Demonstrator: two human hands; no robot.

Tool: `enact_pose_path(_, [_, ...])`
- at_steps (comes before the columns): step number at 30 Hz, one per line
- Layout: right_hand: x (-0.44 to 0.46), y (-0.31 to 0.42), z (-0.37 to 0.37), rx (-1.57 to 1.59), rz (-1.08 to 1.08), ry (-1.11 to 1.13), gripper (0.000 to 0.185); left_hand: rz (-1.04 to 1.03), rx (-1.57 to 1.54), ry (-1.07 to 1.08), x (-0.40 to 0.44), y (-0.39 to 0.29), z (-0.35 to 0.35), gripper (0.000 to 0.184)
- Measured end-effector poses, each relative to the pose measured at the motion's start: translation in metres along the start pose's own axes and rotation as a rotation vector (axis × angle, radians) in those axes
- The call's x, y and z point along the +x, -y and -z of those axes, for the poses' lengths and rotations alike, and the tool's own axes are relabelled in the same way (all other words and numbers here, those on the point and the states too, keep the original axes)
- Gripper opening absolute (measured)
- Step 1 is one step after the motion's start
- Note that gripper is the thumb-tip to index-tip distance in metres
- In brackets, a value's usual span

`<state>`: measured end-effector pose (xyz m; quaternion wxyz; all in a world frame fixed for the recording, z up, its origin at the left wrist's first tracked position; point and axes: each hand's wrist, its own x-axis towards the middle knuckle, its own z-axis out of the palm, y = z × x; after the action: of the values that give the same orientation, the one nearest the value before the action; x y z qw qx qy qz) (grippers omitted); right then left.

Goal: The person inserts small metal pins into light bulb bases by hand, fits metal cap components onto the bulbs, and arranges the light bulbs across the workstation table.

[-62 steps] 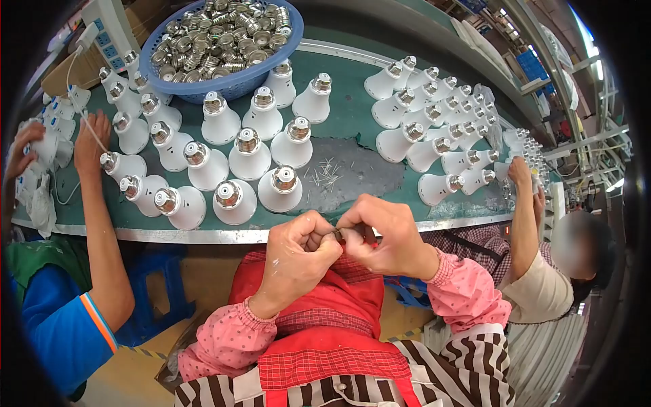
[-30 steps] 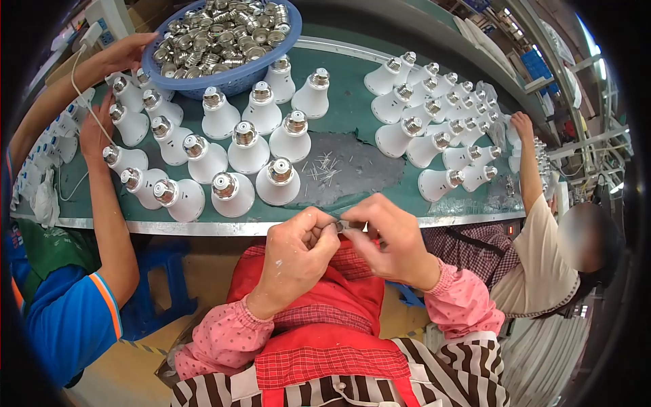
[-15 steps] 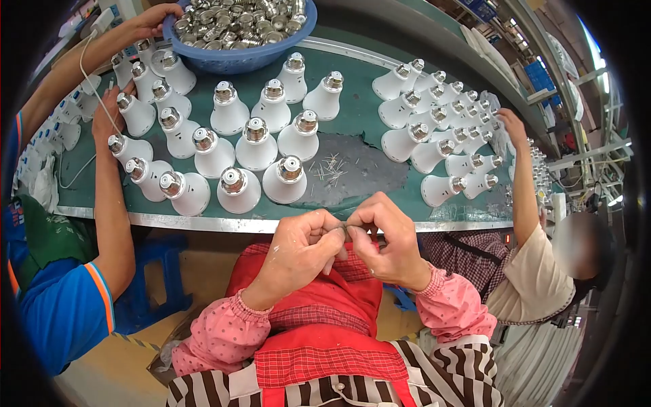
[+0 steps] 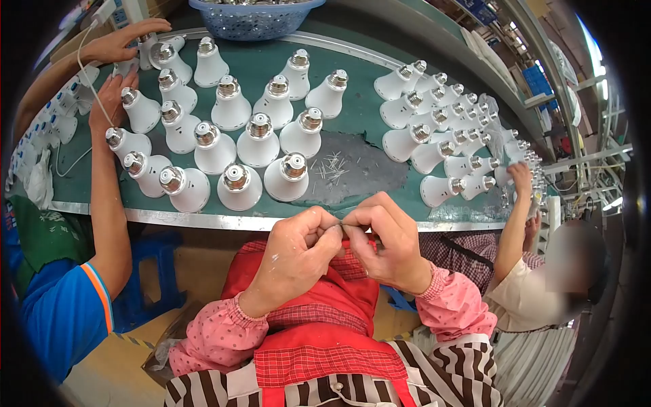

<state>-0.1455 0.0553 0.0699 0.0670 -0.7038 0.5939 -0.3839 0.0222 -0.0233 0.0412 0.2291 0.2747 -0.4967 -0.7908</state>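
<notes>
Pink dotted sleeves (image 4: 227,332) end at two bare hands that meet at the fingertips: the left hand (image 4: 291,254) and the right hand (image 4: 388,239) each have a pinching grip, thumb against forefinger, on a small dark piece (image 4: 342,224) so covered by the fingers that what it is cannot be told. The piece is just on the near side of the grey patch (image 4: 366,180), which spreads over part of the green counter (image 4: 359,95). On the patch itself lie thin pale pins (image 4: 331,167), loosely strewn and crossing one another. Left of the patch stand white bulb housings (image 4: 240,192), each topped by a shiny metal screw cap; the closest one is right beside the patch's edge. To the right of the patch is a second cluster of housings (image 4: 405,144), packed more tightly. Beyond the patch and to its left, a blue basket (image 4: 254,26) of metal parts is cut off by the frame. Farther left of the patch, a co-worker in a blue sleeve (image 4: 74,308) has both hands near the outermost housings, over a blue stool (image 4: 146,271). Well right of the patch, another co-worker's hand (image 4: 521,178) is beside the far housings.
</notes>
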Motion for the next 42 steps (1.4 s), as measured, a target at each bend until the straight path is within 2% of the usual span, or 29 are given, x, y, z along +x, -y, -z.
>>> enact_pose_path(4, [0.003,-0.004,-0.003,-0.044,0.064,-0.014,0.027,0.009,-0.097,0.013,0.001,0.006,0.002,0.006])
enact_pose_path(7, [0.009,-0.003,-0.001,-0.052,0.068,-0.012,0.028,-0.582,0.498,-0.275,-0.003,0.009,0.004,0.014])
enact_pose_path(8, [0.016,-0.003,0.003,-0.047,0.082,-0.016,0.027,-0.64,0.576,-0.374,-0.008,0.009,0.007,0.03])
enact_pose_path(11, [0.042,0.001,0.008,-0.053,0.054,-0.037,0.026,-0.751,0.739,-0.592,-0.003,-0.001,0.012,0.045])
enact_pose_path(12, [0.051,0.0,0.006,-0.049,0.055,-0.039,0.023,-0.734,0.716,-0.569,0.004,0.003,0.013,0.057])
enact_pose_path(15, [0.072,-0.006,-0.006,-0.06,0.081,-0.023,0.021,-0.727,0.692,-0.545,0.026,0.007,0.015,0.061])
enact_pose_path(16, [0.077,-0.007,-0.01,-0.053,0.085,-0.01,0.02,-0.674,0.645,-0.528,0.029,0.007,0.016,0.058])
enact_pose_path(20, [0.088,-0.012,-0.019,-0.122,0.152,0.052,0.021,-0.709,0.683,-0.558,0.036,0.014,0.022,0.055])
enact_pose_path(31, [0.094,-0.011,-0.023,-0.228,0.234,0.1,0.026,-0.708,0.675,-0.547,0.036,0.019,0.026,0.056])
enact_pose_path(42, [0.115,0.009,-0.007,-0.517,0.432,0.363,0.028,-0.686,0.669,-0.528,0.035,0.02,0.029,0.053])
